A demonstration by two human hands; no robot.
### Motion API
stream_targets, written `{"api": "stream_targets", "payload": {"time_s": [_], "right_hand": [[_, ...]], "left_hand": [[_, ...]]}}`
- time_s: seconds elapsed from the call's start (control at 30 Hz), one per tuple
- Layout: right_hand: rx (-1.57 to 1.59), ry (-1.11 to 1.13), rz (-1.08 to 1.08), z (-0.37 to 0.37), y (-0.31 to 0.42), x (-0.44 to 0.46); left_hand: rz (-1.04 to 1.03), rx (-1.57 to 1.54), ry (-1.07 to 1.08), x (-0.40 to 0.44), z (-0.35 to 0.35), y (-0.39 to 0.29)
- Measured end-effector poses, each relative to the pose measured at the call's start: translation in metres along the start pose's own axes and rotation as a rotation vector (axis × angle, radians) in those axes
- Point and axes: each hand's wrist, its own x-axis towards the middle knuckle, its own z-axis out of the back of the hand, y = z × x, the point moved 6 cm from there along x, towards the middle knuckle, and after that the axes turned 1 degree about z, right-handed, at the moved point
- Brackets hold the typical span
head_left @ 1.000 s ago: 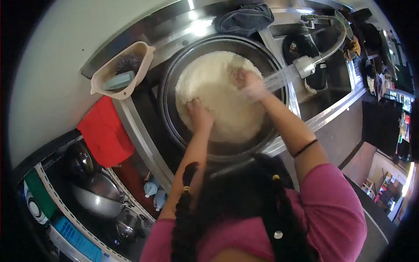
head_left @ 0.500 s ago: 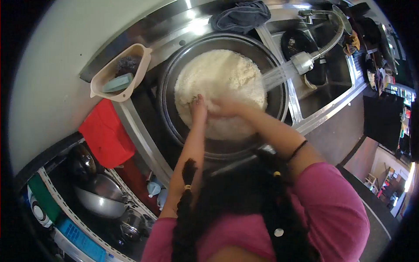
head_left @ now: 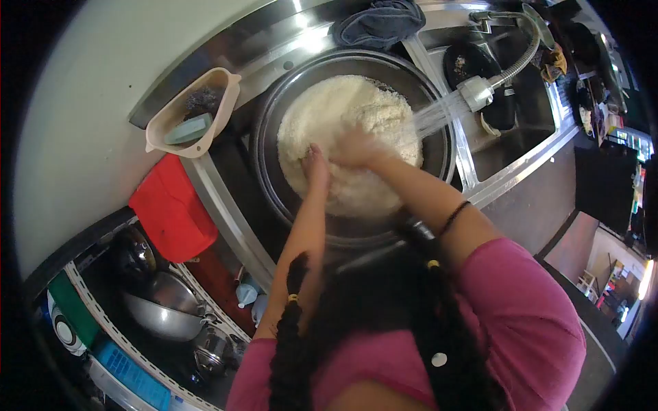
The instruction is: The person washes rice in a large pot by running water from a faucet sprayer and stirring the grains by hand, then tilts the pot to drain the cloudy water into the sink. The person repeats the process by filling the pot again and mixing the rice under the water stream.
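Observation:
A wide dark pot (head_left: 266, 161) holds a large mound of pale, wet grains (head_left: 308, 109) that look like rice. My left hand (head_left: 316, 166) is in the rice near the middle of the pot, its fingers partly sunk and hidden. Just to its right, my right hand (head_left: 360, 147) is over the rice, touching or skimming it, its fingers smeared by motion. From the right, a faucet head (head_left: 474, 94) sprays water (head_left: 435, 115) over the pot's rim onto the rice.
A beige tub (head_left: 159, 137) with a sponge (head_left: 188, 129) and a scouring pad (head_left: 202, 101) stands left. A dark cloth (head_left: 380, 24) lies behind the pot. Right is a sink basin (head_left: 528, 120) with a black pan (head_left: 466, 65). A red cloth (head_left: 171, 212) hangs left; metal bowls (head_left: 161, 308) sit below.
My right hand has moved up and slightly away from my left hand across the rice. My left hand stays almost in place. The water still runs.

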Motion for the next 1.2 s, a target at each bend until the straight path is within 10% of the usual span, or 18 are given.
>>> {"api": "stream_targets", "payload": {"time_s": [0.13,0.27,0.33,0.43,0.5,0.63,0.73,0.8,1.03,1.1,1.2], "right_hand": [[-0.193,0.035,0.374,0.047,0.033,-0.097],[-0.246,0.107,0.386,0.028,0.001,-0.115],[0.208,0.152,0.009,-0.014,-0.056,-0.062],[-0.142,0.12,0.32,-0.039,-0.071,0.001],[-0.116,0.237,-0.069,0.016,-0.042,0.002],[-0.366,0.3,0.225,-0.025,-0.028,-0.051],[-0.102,-0.196,0.286,0.02,-0.025,-0.099],[0.043,0.111,0.263,0.023,-0.049,-0.08],[-0.327,0.317,0.038,-0.02,-0.035,-0.037],[0.068,0.16,0.143,-0.046,-0.04,-0.066],[-0.167,-0.208,0.544,-0.025,-0.039,-0.118]], "left_hand": [[0.046,-0.064,0.042,0.01,-0.004,0.014],[0.116,-0.113,0.167,-0.022,0.003,-0.019],[0.168,-0.225,0.308,-0.025,-0.008,-0.016],[0.004,0.08,0.048,0.009,-0.009,0.015],[-0.052,0.099,0.118,0.013,-0.008,0.018],[-0.08,0.093,0.053,0.03,-0.011,0.023],[0.118,0.204,0.247,0.023,-0.012,0.03],[0.208,-0.144,0.238,-0.018,-0.012,-0.009],[-0.138,0.224,0.136,-0.017,-0.008,-0.022],[-0.049,0.1,0.074,-0.017,-0.007,-0.016],[0.131,0.234,0.074,-0.025,-0.005,-0.017]]}}
